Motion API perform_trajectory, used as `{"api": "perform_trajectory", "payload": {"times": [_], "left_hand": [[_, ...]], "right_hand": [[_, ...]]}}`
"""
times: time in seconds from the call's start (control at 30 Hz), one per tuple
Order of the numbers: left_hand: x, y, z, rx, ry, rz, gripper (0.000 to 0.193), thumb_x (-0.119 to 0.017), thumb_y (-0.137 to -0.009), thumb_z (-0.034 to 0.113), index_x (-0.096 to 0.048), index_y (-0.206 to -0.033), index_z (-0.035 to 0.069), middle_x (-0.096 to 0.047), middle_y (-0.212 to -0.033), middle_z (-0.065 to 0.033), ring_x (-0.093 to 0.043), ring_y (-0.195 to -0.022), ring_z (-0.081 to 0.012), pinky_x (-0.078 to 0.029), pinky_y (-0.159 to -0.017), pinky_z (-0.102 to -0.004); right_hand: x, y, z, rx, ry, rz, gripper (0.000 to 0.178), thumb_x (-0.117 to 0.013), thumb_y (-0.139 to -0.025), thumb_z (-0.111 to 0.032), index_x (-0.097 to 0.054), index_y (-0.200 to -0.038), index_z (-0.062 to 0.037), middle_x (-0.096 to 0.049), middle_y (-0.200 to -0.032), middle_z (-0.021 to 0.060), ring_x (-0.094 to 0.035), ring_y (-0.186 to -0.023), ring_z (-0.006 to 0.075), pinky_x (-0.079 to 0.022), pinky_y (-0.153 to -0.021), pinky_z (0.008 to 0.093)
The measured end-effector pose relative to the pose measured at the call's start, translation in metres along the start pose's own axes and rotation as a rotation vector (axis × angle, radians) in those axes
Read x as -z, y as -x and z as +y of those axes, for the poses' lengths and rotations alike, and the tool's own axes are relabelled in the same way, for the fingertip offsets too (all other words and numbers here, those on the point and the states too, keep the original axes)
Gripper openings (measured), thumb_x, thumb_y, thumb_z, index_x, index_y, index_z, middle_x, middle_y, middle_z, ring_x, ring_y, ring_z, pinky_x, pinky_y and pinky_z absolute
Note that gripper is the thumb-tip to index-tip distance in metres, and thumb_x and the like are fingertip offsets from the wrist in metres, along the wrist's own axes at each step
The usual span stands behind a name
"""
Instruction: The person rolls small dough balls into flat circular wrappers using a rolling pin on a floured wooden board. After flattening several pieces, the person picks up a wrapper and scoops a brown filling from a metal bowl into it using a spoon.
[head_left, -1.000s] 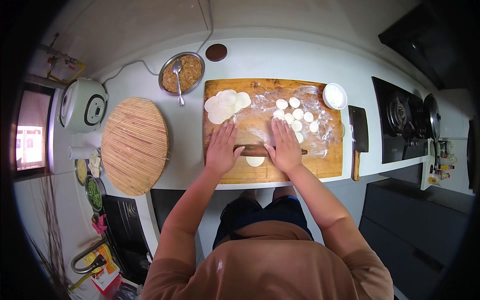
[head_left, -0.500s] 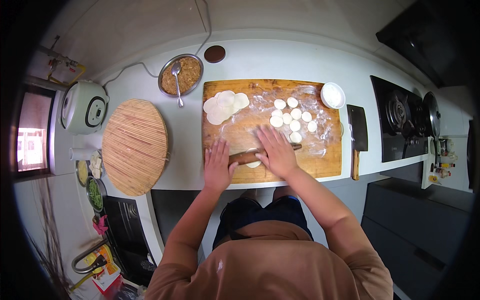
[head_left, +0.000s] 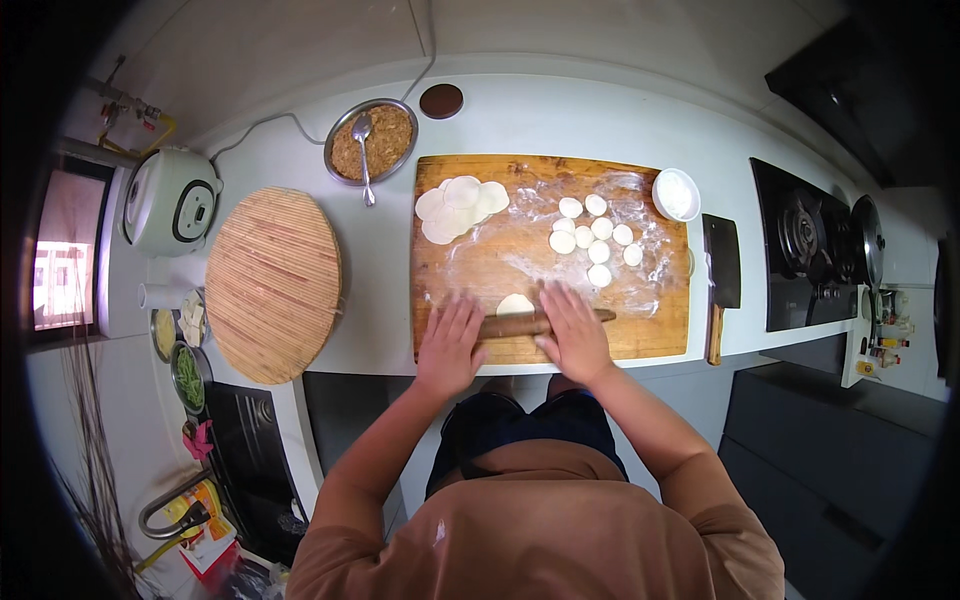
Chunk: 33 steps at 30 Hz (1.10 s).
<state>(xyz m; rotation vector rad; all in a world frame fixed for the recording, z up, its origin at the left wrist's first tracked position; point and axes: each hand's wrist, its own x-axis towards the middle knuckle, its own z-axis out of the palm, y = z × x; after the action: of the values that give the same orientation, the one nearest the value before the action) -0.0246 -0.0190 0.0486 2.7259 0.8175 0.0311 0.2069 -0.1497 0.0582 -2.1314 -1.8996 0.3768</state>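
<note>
Wooden and dusted with flour, a cutting board point(head_left: 470, 260) fills the middle of the frame on a white counter point(head_left: 380, 290). A brown rolling pin point(head_left: 525, 324) lies across the board's lower edge, and both palms are pressed flat on it: the left hand point(head_left: 450, 345) covers its left end and the right hand point(head_left: 572, 332) its middle, with the pin's right tip left showing. The fingers of both hands are stretched out and slightly spread, nothing being gripped. A small round of dough point(head_left: 515, 304) is seen just above the pin, between the two hands, its lower edge hidden under the pin.

Rolled-out wrappers point(head_left: 460, 205) are stacked overlapping in the board's upper left corner. Small dough pieces point(head_left: 593, 238) are clustered right of centre on the floured patch. A small white bowl point(head_left: 676, 194) sits at the board's upper right corner. A cleaver point(head_left: 722, 275) with a wooden handle lies just right of the board, and a gas hob point(head_left: 805, 245) is seen further right.

Above the board's left corner, a metal bowl of brown filling point(head_left: 385, 140) holds a spoon point(head_left: 363, 150). A round slatted tray point(head_left: 275, 282) lies left of the board, and a white rice cooker point(head_left: 170, 202) stands at upper left.
</note>
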Motion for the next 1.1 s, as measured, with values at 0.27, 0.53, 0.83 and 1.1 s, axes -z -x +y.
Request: {"api": "perform_trajectory", "payload": {"times": [0.27, 0.53, 0.83, 1.1], "left_hand": [[0.009, -0.053, -0.017, -0.006, 0.055, 0.112, 0.068, -0.065, -0.093, 0.035, -0.041, -0.15, 0.007, -0.036, -0.159, -0.0129, -0.033, -0.148, -0.031, -0.022, -0.122, -0.0523], [0.013, -0.071, 0.005, -0.056, 0.394, -0.008, 0.04, -0.069, -0.089, 0.023, -0.064, -0.125, 0.009, -0.067, -0.121, -0.0096, -0.059, -0.117, -0.0318, -0.045, -0.102, -0.0434], [0.008, -0.101, 0.0, 0.001, 0.29, -0.113, 0.017, -0.077, -0.08, 0.024, -0.067, -0.082, 0.01, -0.065, -0.096, -0.0071, -0.062, -0.099, -0.029, -0.05, -0.088, -0.0416], [0.01, -0.024, -0.021, 0.131, 0.286, 0.09, 0.028, -0.073, -0.084, 0.023, -0.065, -0.106, 0.006, -0.063, -0.117, -0.0128, -0.058, -0.114, -0.0347, -0.043, -0.103, -0.0487]], "right_hand": [[0.0, -0.045, 0.012, -0.152, -0.033, 0.153, 0.072, -0.063, -0.094, -0.036, -0.036, -0.152, -0.0037, -0.037, -0.158, 0.0159, -0.034, -0.146, 0.0362, -0.028, -0.12, 0.048], [-0.008, 0.03, -0.011, -0.072, -0.151, 0.098, 0.065, -0.073, -0.083, -0.016, -0.049, -0.143, -0.0079, -0.053, -0.139, 0.0119, -0.048, -0.13, 0.0353, -0.035, -0.115, 0.0479], [-0.004, 0.036, -0.013, 0.048, -0.185, 0.164, 0.038, -0.074, -0.078, -0.008, -0.067, -0.116, -0.0129, -0.062, -0.104, 0.0059, -0.061, -0.102, 0.0284, -0.047, -0.104, 0.047], [-0.002, 0.029, -0.021, -0.05, -0.237, 0.1, 0.045, -0.074, -0.079, -0.01, -0.064, -0.122, -0.0118, -0.061, -0.112, 0.0079, -0.058, -0.108, 0.0304, -0.046, -0.099, 0.0426]]}}
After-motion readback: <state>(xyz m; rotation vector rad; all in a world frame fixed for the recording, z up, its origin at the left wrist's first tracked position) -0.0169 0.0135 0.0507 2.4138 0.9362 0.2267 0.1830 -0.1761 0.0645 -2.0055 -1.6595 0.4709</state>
